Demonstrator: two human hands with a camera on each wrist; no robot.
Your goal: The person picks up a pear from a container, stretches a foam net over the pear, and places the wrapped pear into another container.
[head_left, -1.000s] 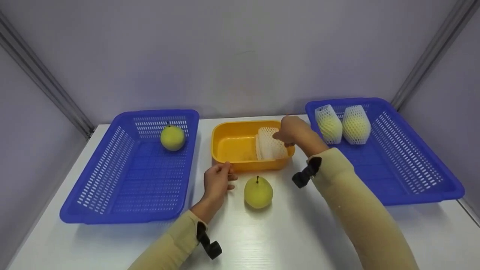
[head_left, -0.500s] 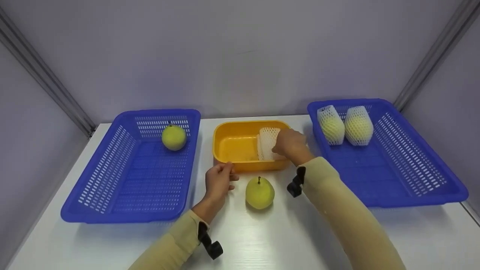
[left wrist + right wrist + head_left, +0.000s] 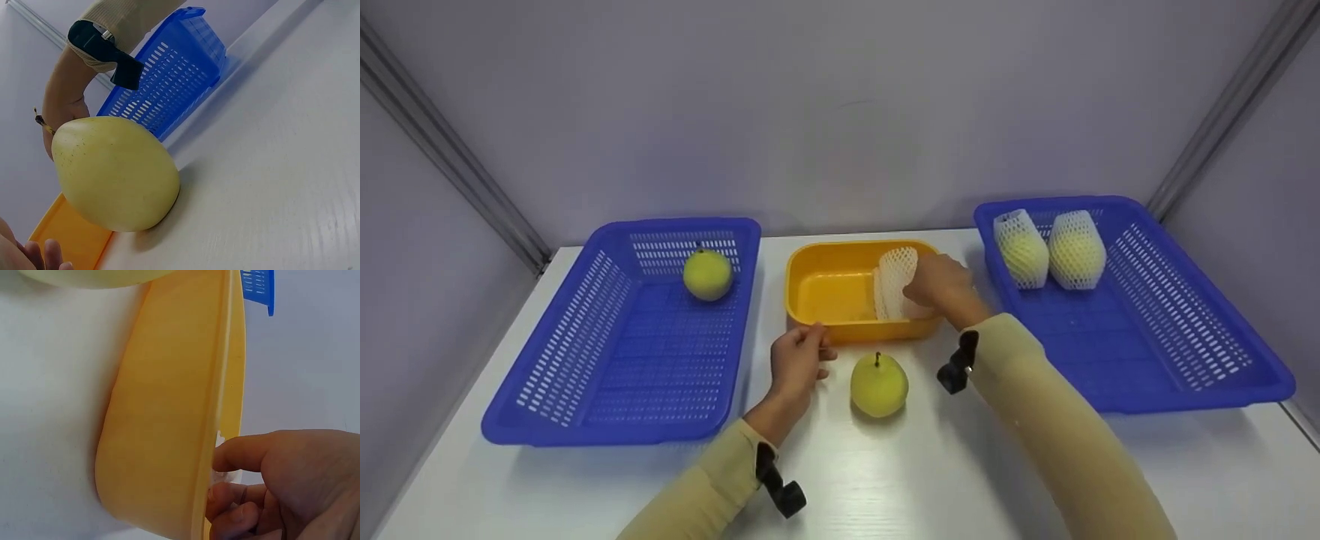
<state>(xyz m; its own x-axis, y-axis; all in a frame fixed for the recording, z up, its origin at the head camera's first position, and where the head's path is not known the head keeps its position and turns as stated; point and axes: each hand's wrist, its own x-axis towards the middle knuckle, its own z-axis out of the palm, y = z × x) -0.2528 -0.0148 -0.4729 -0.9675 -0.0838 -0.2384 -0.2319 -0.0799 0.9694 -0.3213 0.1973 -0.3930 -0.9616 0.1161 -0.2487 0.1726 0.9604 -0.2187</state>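
Observation:
In the head view, my right hand (image 3: 941,286) reaches into the right end of a yellow-orange plastic container (image 3: 810,330). Its thumb and fingertips pinch a white foam fruit net (image 3: 894,285), one of a small stack lying there; the right wrist view shows a bit of white foam net (image 3: 219,439) by the fingertips, mostly hidden behind the wall. My left hand (image 3: 796,360) rests at the container's front edge, fingers loosely bent and holding nothing. A yellow-green pear (image 3: 879,385) stands on the table between the hands, stem up; it looms large in the left wrist view.
At left, a blue perforated basket (image 3: 660,397) contains one bare pear (image 3: 708,275). A second blue basket (image 3: 1125,360), at right, has two pears in foam nets (image 3: 1076,251) along its far side. A plain wall (image 3: 840,112) rises behind the white table (image 3: 840,480).
My right hand has come down and left into the container onto the nets, and the top net's far edge now bulges upward. The left hand stays where it was.

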